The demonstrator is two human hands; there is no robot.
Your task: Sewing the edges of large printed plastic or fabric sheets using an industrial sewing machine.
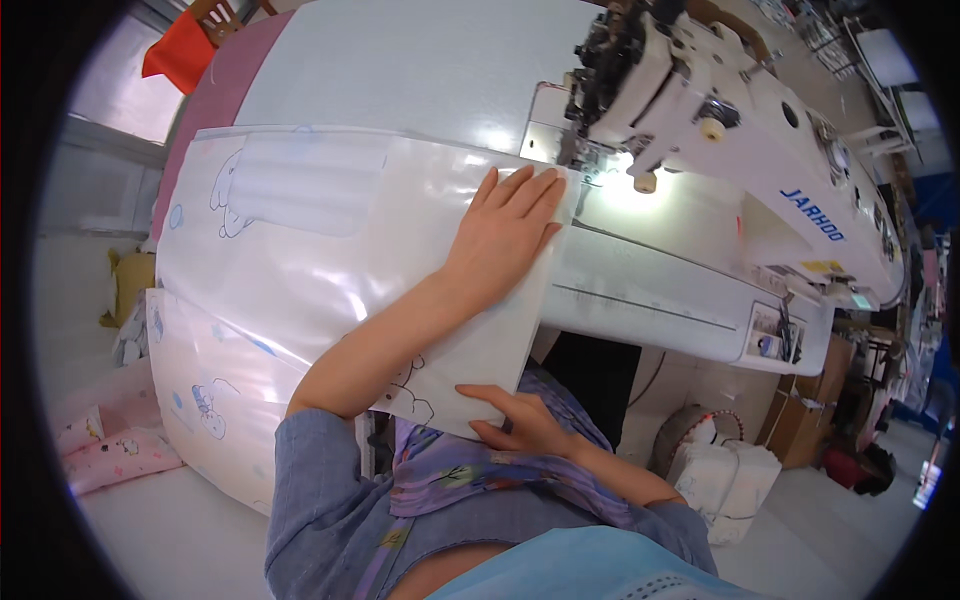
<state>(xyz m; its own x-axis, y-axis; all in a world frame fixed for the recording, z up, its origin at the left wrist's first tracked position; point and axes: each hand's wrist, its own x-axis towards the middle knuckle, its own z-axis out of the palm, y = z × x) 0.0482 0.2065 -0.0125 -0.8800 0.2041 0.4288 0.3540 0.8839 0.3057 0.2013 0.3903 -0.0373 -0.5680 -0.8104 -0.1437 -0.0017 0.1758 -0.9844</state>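
Note:
A glossy white plastic sheet (320,270) with cartoon line drawings lies over the table, its near part hanging toward my lap. My left hand (505,235) rests flat on it, fingers stretched toward the sewing machine's needle area. That hand is open, close to the sheet's right edge. Nearer my body, my right hand (525,420) touches the sheet's near right corner, thumb and forefinger apart; its other fingers are partly hidden. The white sewing machine (740,150) stands at the right, its lamp lit. Its presser foot area (580,160) sits just beyond my left fingertips.
The machine's long bed (650,290) runs rightward from the sheet. A white wrapped bundle (722,480) stands on the floor at the right, near cardboard boxes (810,400). Pink printed packages (125,455) lie at the left. An orange cloth (180,52) hangs on a chair at the far left.

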